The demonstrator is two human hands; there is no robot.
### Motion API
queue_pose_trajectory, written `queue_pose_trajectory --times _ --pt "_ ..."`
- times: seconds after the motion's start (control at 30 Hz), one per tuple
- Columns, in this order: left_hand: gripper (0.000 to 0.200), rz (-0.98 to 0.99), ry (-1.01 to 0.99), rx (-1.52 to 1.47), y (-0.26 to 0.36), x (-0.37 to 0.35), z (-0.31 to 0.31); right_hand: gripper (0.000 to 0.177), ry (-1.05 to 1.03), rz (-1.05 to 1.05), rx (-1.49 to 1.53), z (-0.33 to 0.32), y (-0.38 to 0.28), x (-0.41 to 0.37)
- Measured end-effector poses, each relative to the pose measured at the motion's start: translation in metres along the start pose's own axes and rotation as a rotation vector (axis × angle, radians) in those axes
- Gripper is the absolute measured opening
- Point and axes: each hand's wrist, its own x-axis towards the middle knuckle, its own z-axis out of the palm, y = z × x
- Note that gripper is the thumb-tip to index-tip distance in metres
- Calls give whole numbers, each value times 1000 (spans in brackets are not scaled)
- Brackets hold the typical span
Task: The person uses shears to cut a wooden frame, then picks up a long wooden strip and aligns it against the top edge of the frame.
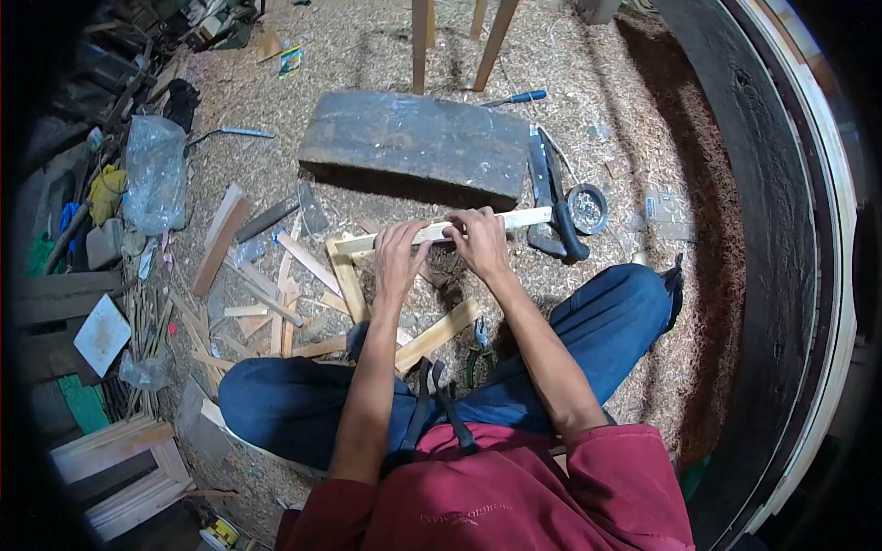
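My left hand (401,255) is closed round a pale wooden strip (528,219) near its left end. Further right along the same strip, my right hand (480,243) grips it from above with bent fingers. The strip lies almost level in front of my crossed legs, and its right end overlaps a dark-handled tool (571,237). Under its left end, another light wooden piece (347,283) slants toward me. A thicker wooden piece (439,335) lies nearer my lap, beside pliers (480,356) with dark green handles.
A heavy dark wooden block (413,138) stands ahead on the shaving-covered floor. Beyond it lies a blue-handled tool (525,96). A roll of tape (588,209) sits to the right. Wood offcuts (276,298) and a plastic bag (154,174) are on the left.
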Motion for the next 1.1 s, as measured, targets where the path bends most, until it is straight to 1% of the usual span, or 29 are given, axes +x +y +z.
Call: queue_pose_trajectory --times 0.1,0.13,0.2,0.23,0.33,0.4,0.47,0.67,0.77,0.8,0.93,1.0,1.07,1.1 --pt "36 17 -5 -36 -5 17 3 26 -35 -125 0 -16 5 20" --pt "36 35 1 -35 -6 25 3 26 -17 -128 -3 -18 9 27" --pt "34 48 1 -59 -9 48 4 27 29 -212 -121 -24 17 43" --pt "34 91 -15 -48 -11 60 3 27 46 -197 -163 -26 21 50" --pt "35 141 -15 13 -17 91 12 30 89 -199 -179 -31 32 70" --pt "35 159 -34 10 -18 110 19 29 135 -177 -174 -30 38 80" --pt "30 167 -34 31 -15 126 23 30 239 -119 -174 -27 44 88" --pt "35 216 -60 199 -19 157 40 33 294 -29 -99 -21 64 105" --pt "33 130 -148 206 -30 159 56 33 224 36 -114 -9 80 109" --pt "32 111 -188 159 -29 160 58 33 224 33 -109 -8 83 110" --pt "32 59 -179 143 -23 158 63 33 154 45 -62 -11 88 110" --pt "32 38 -186 155 -17 155 63 32 175 6 -57 -15 89 108" --pt "33 60 -151 224 -9 157 65 31 147 1 -41 -21 95 108" --pt "34 21 -187 198 -5 156 65 31 167 26 -69 -24 98 107"
